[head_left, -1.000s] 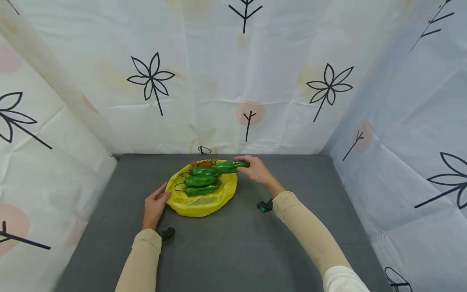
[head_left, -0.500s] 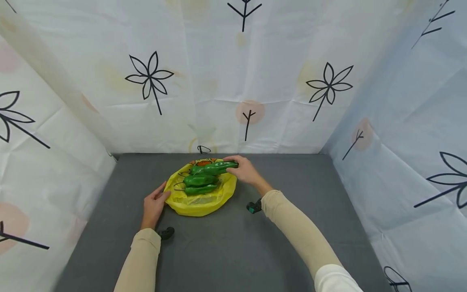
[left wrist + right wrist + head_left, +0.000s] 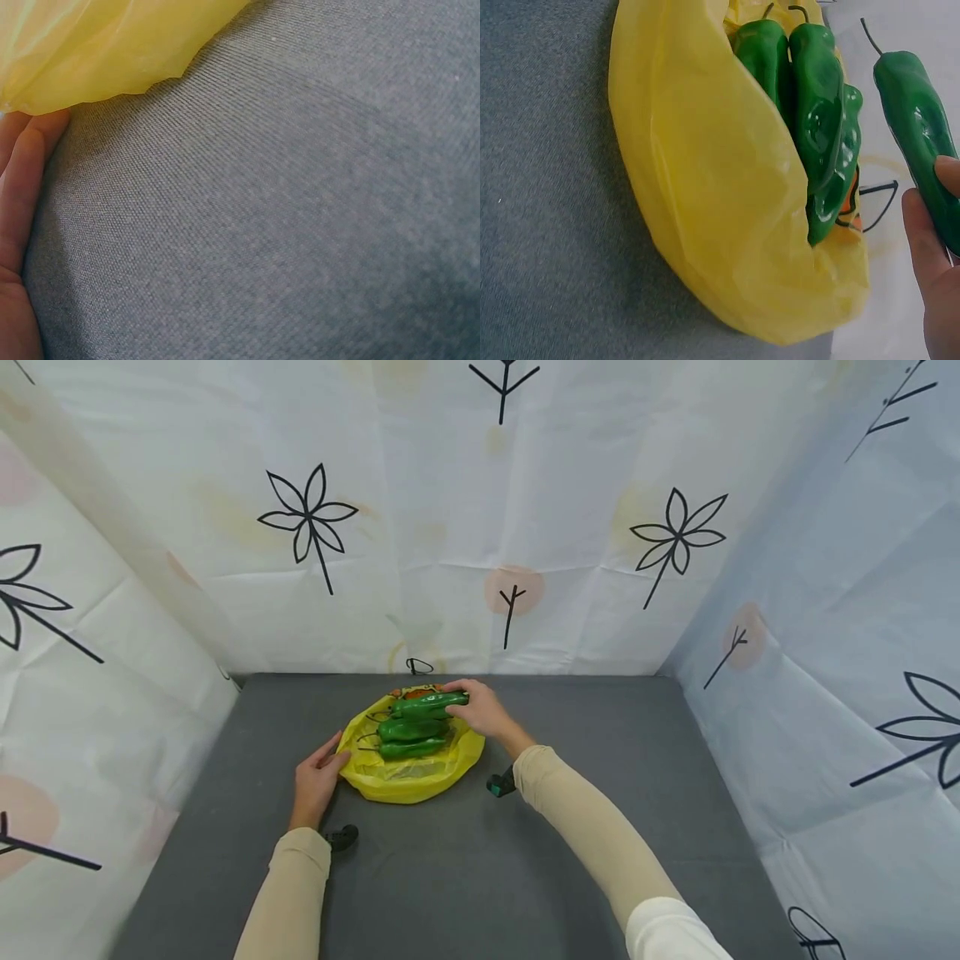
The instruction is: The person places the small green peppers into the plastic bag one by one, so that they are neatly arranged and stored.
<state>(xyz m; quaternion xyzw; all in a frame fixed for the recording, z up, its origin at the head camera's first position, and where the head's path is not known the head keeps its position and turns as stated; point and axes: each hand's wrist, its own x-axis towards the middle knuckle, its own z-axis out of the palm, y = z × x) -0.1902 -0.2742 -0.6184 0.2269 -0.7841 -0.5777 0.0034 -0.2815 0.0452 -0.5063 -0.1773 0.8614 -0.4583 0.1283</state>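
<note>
A yellow plastic bag (image 3: 405, 789) lies with its mouth spread wide at the back of the table. Several long green peppers (image 3: 411, 730) rest in it side by side, stems to the left. My right hand (image 3: 482, 710) grips another green pepper (image 3: 913, 112) near its tip, raised over the far part of the bag; the right wrist view shows it apart from the others. At the bag's left rim, my left hand (image 3: 317, 783) holds the edge between thumb and fingers. In the left wrist view, its fingers (image 3: 22, 187) reach the yellow plastic (image 3: 112, 52).
A grey cloth-covered table (image 3: 465, 885) carries the bag. White printed sheets rise as a back wall (image 3: 435, 527) right behind it, and as side walls left and right (image 3: 840, 652). Both wrists wear small dark cameras (image 3: 343, 839).
My right hand has moved left with its pepper, bringing it from the bag's right edge to over the far peppers. The left hand stays at the rim.
</note>
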